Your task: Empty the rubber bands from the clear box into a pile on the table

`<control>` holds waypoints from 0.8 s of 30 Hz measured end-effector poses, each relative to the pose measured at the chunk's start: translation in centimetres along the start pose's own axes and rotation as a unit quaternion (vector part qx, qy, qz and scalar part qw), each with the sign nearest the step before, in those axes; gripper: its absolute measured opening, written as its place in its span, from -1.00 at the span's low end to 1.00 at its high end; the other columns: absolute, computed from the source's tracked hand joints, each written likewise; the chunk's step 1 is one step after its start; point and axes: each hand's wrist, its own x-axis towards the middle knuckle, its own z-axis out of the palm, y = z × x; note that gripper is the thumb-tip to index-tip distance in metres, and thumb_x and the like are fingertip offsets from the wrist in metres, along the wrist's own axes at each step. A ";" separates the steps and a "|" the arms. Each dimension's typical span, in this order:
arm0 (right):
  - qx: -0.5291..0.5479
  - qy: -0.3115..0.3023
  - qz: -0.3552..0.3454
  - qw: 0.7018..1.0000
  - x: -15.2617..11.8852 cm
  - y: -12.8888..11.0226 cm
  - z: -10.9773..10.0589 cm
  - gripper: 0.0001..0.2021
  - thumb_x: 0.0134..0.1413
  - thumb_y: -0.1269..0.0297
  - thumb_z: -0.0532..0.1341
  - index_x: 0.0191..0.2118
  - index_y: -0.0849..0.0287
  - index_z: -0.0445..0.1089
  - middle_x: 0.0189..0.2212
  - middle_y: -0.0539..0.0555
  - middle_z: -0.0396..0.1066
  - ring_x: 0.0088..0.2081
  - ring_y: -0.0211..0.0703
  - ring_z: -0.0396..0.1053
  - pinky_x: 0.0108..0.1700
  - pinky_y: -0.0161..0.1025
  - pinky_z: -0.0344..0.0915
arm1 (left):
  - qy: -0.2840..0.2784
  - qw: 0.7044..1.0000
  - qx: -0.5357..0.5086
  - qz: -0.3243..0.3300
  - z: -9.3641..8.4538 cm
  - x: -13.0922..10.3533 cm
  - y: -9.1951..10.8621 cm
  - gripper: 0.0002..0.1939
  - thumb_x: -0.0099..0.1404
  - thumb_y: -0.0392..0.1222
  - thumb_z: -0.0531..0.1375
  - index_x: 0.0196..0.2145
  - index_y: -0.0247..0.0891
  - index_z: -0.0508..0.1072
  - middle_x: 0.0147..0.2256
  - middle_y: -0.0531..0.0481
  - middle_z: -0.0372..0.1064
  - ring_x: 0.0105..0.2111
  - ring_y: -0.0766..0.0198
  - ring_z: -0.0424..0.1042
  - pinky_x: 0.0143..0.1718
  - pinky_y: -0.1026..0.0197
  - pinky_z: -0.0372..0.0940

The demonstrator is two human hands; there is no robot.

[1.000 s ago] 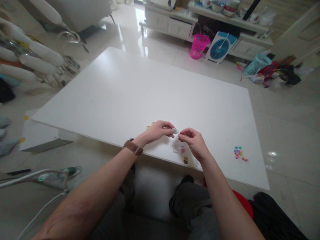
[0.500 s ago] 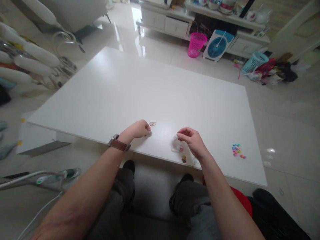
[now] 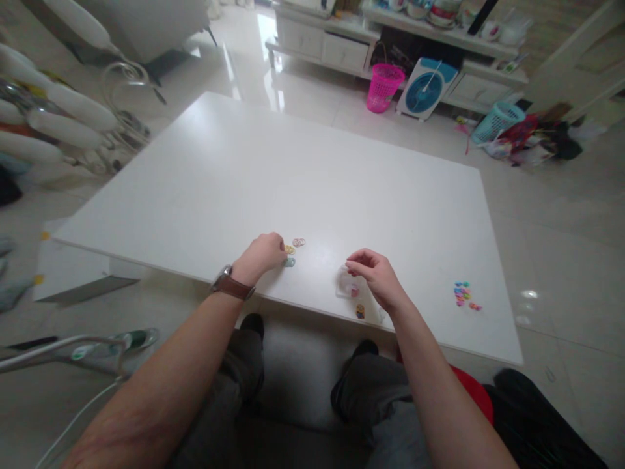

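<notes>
My left hand (image 3: 265,255), with a brown-strapped watch, rests low on the white table (image 3: 312,176), its fingers curled together. Beside its fingertips lie yellow rings (image 3: 290,249) and a small green piece (image 3: 290,262); whether anything is pinched is hidden. Pinkish rings (image 3: 299,242) lie just beyond. My right hand (image 3: 375,272) is closed in a pinch above a clear plastic box (image 3: 342,286), and I cannot make out what is in it. Inside the box shows a small pink item (image 3: 354,290). A yellow cartoon-figure piece (image 3: 360,311) lies near the table's front edge.
Small colourful pieces (image 3: 461,293) lie in a cluster at the table's right. On the floor behind stand a pink basket (image 3: 385,88), a blue-and-white fan (image 3: 424,90) and a light-blue basket (image 3: 498,122). A metal-framed object (image 3: 73,111) stands at left.
My left hand has drawn slightly to the left, and the yellow rings and green piece now show beside its fingertips. My right hand has stayed almost still.
</notes>
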 end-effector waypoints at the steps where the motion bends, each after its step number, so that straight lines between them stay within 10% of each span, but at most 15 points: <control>1: 0.001 0.001 -0.002 1.000 0.0 0.0 0.0 -0.74 -0.15 0.14 0.45 -0.38 0.18 0.47 -0.48 -0.01 0.47 -0.39 -0.21 0.40 -0.26 -0.23 0.30 | -0.002 1.000 0.001 0.000 0.0 -0.1 0.1 -0.84 0.17 -0.16 0.27 -0.32 -0.26 0.59 -0.31 -0.21 0.58 -0.29 0.09 0.53 -0.29 0.18 0.29; 10: -0.013 0.041 -0.028 0.999 0.6 -0.1 -1.1 -0.75 -0.11 0.11 0.39 -0.39 0.18 0.45 -0.50 -0.03 0.43 -0.43 -0.23 0.36 -0.28 -0.23 0.28 | 0.019 0.999 0.023 0.018 0.4 0.0 0.0 -0.80 0.08 -0.12 0.31 -0.33 -0.25 0.54 -0.30 -0.21 0.56 -0.28 0.03 0.52 -0.31 0.15 0.28; 15: -0.214 0.075 -0.061 0.972 0.4 -0.4 -2.9 -0.81 -0.02 0.16 0.30 -0.39 0.19 0.50 -0.49 0.01 0.44 -0.43 -0.20 0.33 -0.31 -0.23 0.22 | 0.095 0.995 -0.009 0.010 -0.4 -0.2 0.6 -0.72 0.23 0.05 0.25 -0.34 -0.24 0.51 -0.31 -0.21 0.54 -0.26 0.03 0.51 -0.30 0.12 0.27; 24: -0.507 -0.126 -0.029 0.852 -1.0 -0.7 -3.6 -0.86 0.00 0.23 0.34 -0.36 0.17 0.61 -0.44 0.04 0.48 -0.40 -0.21 0.34 -0.36 -0.29 0.14 | 0.136 0.989 -0.052 0.017 -0.7 -0.8 2.2 -0.77 0.29 0.03 0.22 -0.29 -0.18 0.51 -0.32 -0.14 0.53 -0.28 0.07 0.48 -0.28 0.11 0.26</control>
